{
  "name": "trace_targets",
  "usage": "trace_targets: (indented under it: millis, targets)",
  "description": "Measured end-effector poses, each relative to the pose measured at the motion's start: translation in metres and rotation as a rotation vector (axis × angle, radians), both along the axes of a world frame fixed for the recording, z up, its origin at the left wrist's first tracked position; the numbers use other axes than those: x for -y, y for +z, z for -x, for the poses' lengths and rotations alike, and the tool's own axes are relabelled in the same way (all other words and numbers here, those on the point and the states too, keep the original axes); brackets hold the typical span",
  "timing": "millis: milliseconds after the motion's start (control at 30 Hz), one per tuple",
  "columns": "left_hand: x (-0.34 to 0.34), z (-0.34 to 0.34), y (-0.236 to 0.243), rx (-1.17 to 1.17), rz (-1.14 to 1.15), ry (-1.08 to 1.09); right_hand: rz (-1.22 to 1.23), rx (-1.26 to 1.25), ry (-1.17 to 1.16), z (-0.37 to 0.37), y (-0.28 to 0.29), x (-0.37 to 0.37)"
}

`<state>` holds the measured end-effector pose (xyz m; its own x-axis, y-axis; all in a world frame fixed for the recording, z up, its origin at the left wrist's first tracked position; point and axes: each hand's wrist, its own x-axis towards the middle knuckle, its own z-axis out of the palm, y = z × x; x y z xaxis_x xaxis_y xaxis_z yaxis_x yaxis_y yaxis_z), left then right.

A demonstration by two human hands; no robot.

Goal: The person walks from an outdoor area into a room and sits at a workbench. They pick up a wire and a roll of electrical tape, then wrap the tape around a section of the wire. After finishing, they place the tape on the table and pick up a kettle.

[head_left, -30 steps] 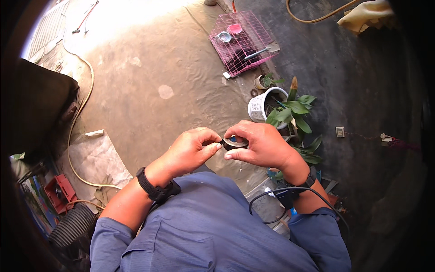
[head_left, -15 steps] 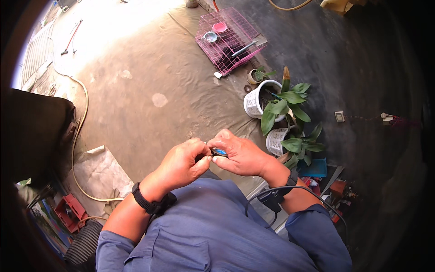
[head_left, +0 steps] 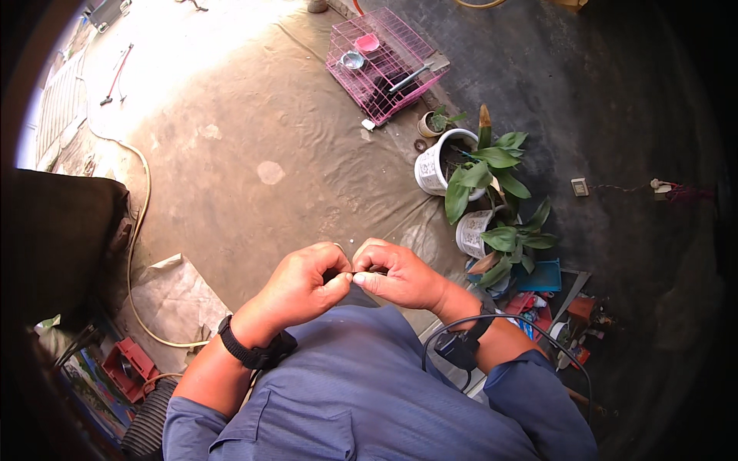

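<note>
My left hand (head_left: 311,280) and my right hand (head_left: 392,276) meet low in the middle of the view, above my blue shirt. Both are closed, fingers curled and thumb tips nearly touching, pinching a small dark object (head_left: 358,273) between them. It is mostly hidden inside my fingers; in the earlier frames it shows as a round black roll with a blue centre. A black band circles each wrist, and a black cable loops by my right forearm.
Potted plants (head_left: 492,169) and a blue tray (head_left: 542,275) with clutter lie right. A pink wire cage (head_left: 419,46) stands ahead. A dark covered bulk (head_left: 61,230), hose (head_left: 146,200), sheet (head_left: 169,300) and red crate (head_left: 127,365) are left; wall sockets (head_left: 579,187) far right.
Both hands have moved lower and slightly leftward, and my fingers have closed around the roll, covering it and its blue centre. My thumb tips have come closer together.
</note>
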<state>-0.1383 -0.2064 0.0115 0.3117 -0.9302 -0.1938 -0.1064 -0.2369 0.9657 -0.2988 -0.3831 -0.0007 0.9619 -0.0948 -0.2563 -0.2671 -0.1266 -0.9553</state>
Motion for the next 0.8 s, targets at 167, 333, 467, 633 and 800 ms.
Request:
trace_targets:
  millis: [167,333,467,633,800]
  targets:
    - [-0.003,0.001,-0.004,-0.014,0.007,0.009,-0.044,-0.021,-0.054,-0.002,0.003,-0.002]
    - [-0.005,-0.001,-0.007,-0.301,-0.084,0.044,-0.015,0.083,-0.160,-0.007,0.006,-0.011]
    - [-0.010,-0.001,-0.020,-0.516,-0.100,0.105,0.048,0.149,-0.141,-0.013,0.010,-0.013]
    - [-0.013,-0.003,-0.013,-0.658,-0.125,0.182,0.149,0.228,-0.139,-0.023,0.013,-0.020]
    - [-0.019,0.000,-0.014,-0.667,-0.156,0.246,0.179,0.223,-0.119,-0.026,0.015,-0.026]
